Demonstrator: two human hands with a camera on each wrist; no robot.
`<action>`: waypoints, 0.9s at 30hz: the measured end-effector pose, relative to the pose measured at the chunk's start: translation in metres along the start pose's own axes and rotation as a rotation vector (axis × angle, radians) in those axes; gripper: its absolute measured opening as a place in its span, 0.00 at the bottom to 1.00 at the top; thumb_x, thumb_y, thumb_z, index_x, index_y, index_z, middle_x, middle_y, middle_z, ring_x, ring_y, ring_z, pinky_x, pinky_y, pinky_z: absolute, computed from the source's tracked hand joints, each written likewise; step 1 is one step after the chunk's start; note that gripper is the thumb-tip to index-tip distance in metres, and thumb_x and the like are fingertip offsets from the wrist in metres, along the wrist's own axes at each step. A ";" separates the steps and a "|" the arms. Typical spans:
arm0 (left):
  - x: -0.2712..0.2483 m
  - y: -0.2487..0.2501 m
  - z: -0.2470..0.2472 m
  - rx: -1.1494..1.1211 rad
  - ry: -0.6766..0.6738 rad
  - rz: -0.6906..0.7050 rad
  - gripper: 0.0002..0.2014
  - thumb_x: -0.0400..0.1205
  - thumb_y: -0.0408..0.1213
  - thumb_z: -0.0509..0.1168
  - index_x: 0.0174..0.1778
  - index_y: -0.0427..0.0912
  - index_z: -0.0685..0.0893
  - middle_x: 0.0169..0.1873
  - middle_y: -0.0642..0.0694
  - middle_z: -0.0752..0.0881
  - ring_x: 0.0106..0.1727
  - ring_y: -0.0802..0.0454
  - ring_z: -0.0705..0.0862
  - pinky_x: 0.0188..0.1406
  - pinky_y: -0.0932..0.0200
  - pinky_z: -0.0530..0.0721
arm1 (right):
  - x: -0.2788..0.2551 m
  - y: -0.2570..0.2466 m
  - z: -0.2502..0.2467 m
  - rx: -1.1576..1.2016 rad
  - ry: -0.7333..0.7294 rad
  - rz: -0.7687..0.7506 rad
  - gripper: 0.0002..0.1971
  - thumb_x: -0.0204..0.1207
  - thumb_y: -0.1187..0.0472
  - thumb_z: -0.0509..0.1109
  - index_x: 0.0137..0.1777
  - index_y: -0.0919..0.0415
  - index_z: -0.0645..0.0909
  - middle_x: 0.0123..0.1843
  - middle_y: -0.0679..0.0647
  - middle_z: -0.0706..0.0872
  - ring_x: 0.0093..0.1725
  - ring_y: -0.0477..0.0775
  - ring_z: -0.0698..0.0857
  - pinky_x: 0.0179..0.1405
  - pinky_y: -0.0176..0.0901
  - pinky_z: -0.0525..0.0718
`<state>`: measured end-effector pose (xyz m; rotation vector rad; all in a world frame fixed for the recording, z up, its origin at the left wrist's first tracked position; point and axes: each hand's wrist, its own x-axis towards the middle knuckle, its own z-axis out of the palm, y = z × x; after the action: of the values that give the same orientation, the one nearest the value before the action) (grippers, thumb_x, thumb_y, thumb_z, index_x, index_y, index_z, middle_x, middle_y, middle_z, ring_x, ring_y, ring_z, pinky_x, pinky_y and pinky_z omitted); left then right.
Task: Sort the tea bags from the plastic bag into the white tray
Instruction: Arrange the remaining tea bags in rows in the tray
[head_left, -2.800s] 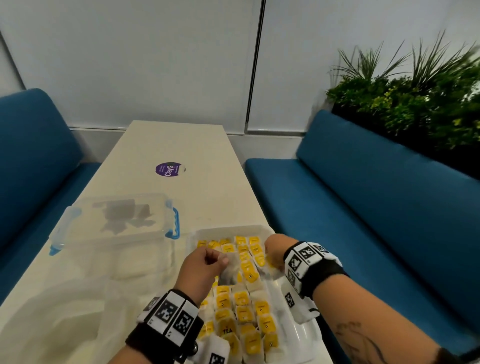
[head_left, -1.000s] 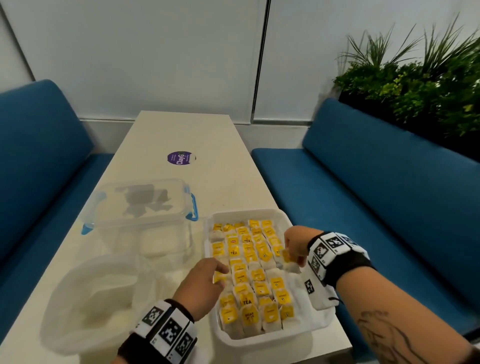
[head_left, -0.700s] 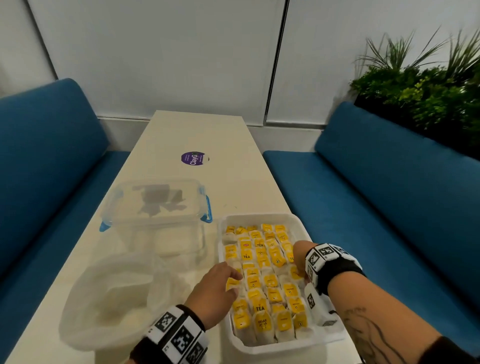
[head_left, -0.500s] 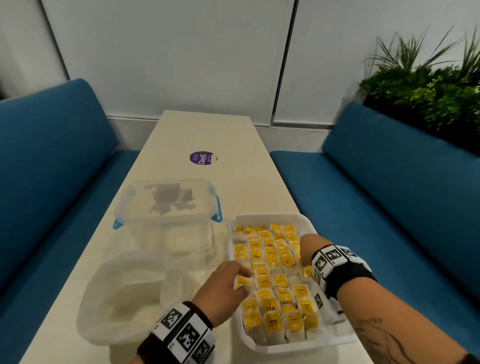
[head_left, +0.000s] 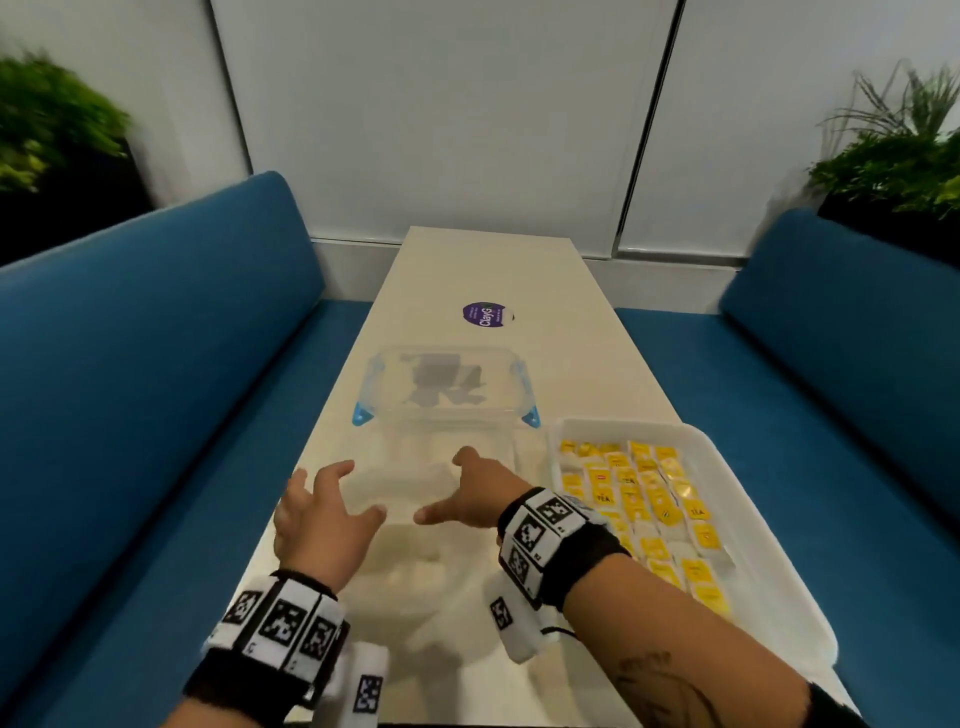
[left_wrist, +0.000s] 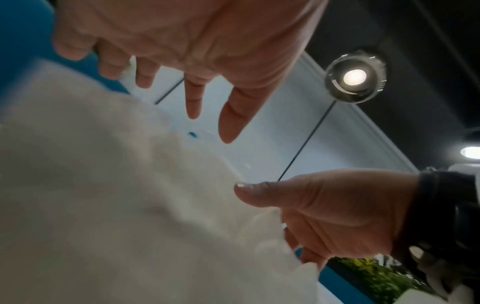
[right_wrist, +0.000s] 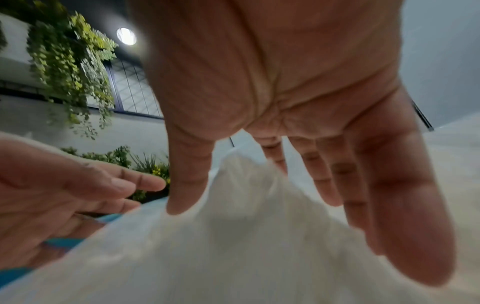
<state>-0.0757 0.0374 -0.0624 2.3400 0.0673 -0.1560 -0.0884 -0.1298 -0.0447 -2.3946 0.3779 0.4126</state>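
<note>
The translucent plastic bag (head_left: 415, 577) lies crumpled on the table's near end. Both my hands hover just above it, apart from each other. My left hand (head_left: 340, 496) has its fingers spread and holds nothing. My right hand (head_left: 449, 491) is also spread and empty, thumb pointing left. In the left wrist view the left hand's fingers (left_wrist: 193, 102) stand splayed over the bag (left_wrist: 103, 205). In the right wrist view the right hand's fingers (right_wrist: 363, 195) hang straight over the bag (right_wrist: 233, 246). The white tray (head_left: 769, 519) at the right holds several rows of yellow tea bags (head_left: 649, 499).
A clear plastic box with blue clips (head_left: 441, 395) stands just beyond the bag. A purple round sticker (head_left: 485, 315) lies farther up the table (head_left: 571, 353). Blue benches (head_left: 156, 389) flank both sides, with plants in the far corners.
Both hands have left the tray and moved left over the plastic bag, now spread and empty. The head view has swung left, so the tray sits at the right.
</note>
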 end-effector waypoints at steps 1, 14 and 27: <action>0.002 -0.010 -0.001 -0.017 -0.031 -0.049 0.32 0.77 0.42 0.70 0.76 0.51 0.66 0.81 0.41 0.53 0.79 0.38 0.56 0.77 0.41 0.60 | 0.005 -0.002 0.008 -0.030 -0.017 0.004 0.43 0.68 0.48 0.78 0.76 0.61 0.60 0.71 0.59 0.76 0.68 0.60 0.77 0.60 0.49 0.79; -0.016 0.059 0.007 -0.703 -0.321 0.132 0.50 0.64 0.55 0.78 0.78 0.59 0.56 0.67 0.51 0.76 0.66 0.47 0.77 0.66 0.37 0.77 | -0.043 -0.002 -0.047 0.247 0.336 -0.151 0.19 0.77 0.64 0.63 0.68 0.59 0.69 0.59 0.59 0.80 0.50 0.55 0.77 0.43 0.40 0.73; -0.140 0.270 0.157 -0.794 -0.666 0.413 0.23 0.74 0.33 0.69 0.62 0.44 0.67 0.50 0.45 0.82 0.50 0.48 0.83 0.48 0.51 0.83 | -0.211 0.179 -0.178 0.391 0.628 -0.174 0.09 0.72 0.57 0.75 0.50 0.43 0.84 0.48 0.47 0.77 0.52 0.39 0.76 0.56 0.28 0.72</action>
<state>-0.2032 -0.2640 0.0391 1.3840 -0.5733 -0.5727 -0.3120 -0.3446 0.0646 -2.0951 0.4668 -0.4696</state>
